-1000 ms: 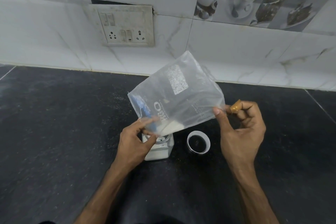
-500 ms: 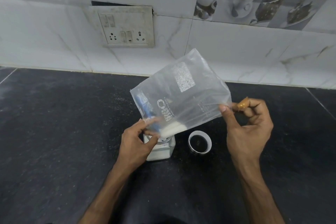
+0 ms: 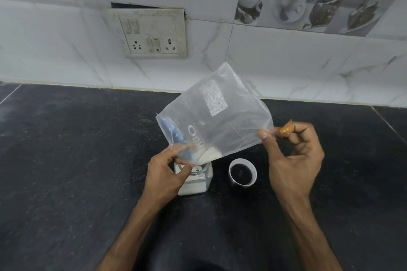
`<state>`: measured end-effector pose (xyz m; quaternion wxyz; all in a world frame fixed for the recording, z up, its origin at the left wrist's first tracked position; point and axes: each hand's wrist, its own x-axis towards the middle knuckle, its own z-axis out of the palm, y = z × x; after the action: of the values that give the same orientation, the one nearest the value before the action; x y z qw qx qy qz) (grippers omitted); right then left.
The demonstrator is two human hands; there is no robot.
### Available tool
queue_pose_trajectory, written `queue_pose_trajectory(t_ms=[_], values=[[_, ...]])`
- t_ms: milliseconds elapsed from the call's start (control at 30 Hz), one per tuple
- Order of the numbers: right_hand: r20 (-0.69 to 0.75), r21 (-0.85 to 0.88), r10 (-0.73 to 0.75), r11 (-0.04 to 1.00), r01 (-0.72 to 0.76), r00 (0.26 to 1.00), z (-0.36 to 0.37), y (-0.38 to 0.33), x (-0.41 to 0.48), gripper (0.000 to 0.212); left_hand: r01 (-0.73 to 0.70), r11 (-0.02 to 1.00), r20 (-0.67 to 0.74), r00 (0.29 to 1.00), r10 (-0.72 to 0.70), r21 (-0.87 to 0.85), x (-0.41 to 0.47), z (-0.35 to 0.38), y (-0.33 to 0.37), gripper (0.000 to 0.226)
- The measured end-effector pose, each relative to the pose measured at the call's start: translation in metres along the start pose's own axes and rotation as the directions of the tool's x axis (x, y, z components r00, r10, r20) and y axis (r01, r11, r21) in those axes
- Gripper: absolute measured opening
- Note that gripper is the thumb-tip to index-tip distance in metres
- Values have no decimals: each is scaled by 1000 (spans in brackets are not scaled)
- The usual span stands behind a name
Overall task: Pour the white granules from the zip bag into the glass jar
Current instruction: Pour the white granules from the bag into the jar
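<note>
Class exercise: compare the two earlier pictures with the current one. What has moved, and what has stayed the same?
The zip bag has tipped a little steeper, as the right hand raised its corner. The last white granules sit in the low corner over the glass jar. No grip changed: the left hand still pinches the bag's mouth, and the right also holds a small brown object. The lid hasn't moved.
</note>
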<state>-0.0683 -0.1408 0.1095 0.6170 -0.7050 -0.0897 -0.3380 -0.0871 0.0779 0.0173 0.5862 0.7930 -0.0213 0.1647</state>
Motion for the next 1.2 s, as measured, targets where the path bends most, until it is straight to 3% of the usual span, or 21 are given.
queue_pose_trajectory(t_ms=[267,400,500,800,1200], values=[[-17,29,29,999,-28,999,0,2,1,39,8,1000,3,1000,-8,20,0,0,-1,83],[15,29,45,999,-46,999,3,2,-1,38,0,1000,-10,1000,1,10,0,0,-4,74],[-33,38,57,998,-56,998,3,2,1,37,11,1000,-4,1000,-11,27,0,0,-2,79],[2,2,53,999,-53,999,2,0,0,37,-2,999,-10,1000,2,33,0,0,1,81],[-87,11,27,1000,-26,996,3,0,-2,38,-9,999,-7,1000,9,47,-1,0,0,77]])
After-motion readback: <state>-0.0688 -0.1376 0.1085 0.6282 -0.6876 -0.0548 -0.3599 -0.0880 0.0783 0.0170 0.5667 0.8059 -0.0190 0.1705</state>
